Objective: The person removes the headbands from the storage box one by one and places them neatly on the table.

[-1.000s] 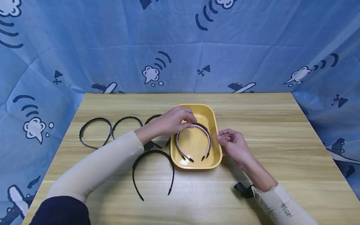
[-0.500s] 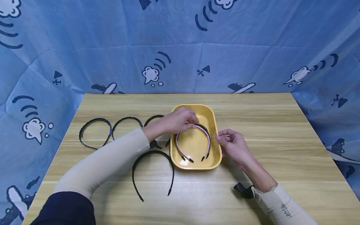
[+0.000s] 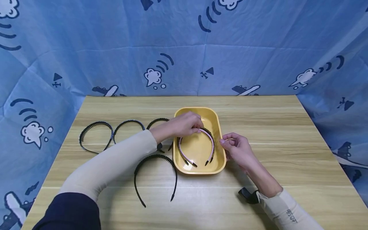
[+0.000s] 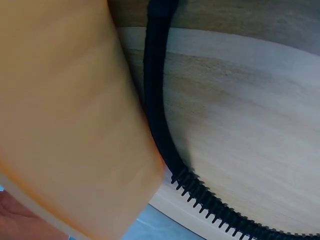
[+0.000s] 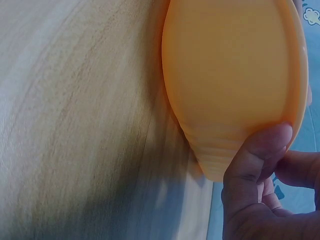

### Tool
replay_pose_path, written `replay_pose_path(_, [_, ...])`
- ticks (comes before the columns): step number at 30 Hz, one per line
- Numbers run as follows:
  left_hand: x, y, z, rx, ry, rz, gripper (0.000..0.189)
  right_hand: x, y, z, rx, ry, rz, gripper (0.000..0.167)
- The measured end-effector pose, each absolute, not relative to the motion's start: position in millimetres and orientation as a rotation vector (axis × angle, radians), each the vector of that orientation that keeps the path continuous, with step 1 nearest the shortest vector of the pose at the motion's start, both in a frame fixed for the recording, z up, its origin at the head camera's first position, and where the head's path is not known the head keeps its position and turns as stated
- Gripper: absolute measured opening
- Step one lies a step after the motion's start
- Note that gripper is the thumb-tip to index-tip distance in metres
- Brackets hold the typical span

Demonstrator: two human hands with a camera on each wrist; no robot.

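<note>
Yellow plastic, by its look, makes up the shallow, round-cornered tray [image 3: 198, 172] on the pale wood-grain table [image 3: 258, 121]. In the head view, a slim pink-and-white headband [image 3: 213, 145] lies in it, nested against a black toothed headband [image 3: 207, 131]. The left hand [image 3: 188, 124] reaches over the tray's left rim and pinches the top of their arches, though the fingertips partly hide whether it has one band or both. The right hand [image 3: 238, 147] grips the opposite rim. Both bands point their open ends toward the person, arches away; their long axis runs near to far, roughly along the tray's. Teeth could snag, I judge, so lifting or shifting one band might drag its neighbour out of line. A low left forearm could also catch the matte black headband [image 3: 155, 156] or the sparkly blue-black headband [image 3: 129, 121] on the table.

In the left wrist view, a black headband leg runs close along the tray's outer wall; whether they touch is unclear. Sliding the tray that way would probably push that band askew.

In the right wrist view, the thumb lies over the rim with the forefinger beyond it. That one-sided hold could tip or swing the tray if it pulled upward.
</note>
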State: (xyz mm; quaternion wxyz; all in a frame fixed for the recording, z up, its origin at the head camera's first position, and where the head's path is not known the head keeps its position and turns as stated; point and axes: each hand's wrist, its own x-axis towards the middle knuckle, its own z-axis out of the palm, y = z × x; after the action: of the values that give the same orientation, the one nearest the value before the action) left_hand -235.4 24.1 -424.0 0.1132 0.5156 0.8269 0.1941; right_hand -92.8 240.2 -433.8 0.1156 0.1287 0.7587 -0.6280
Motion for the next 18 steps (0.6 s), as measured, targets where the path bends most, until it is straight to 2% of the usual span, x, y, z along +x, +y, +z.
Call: replay_pose_path(18, [-239.0, 36.0, -428.6, 1.51, 2.421, 0.371, 0.008, -92.7, 241.8, -434.9, 0.384, 2.23, -1.836, 0.029])
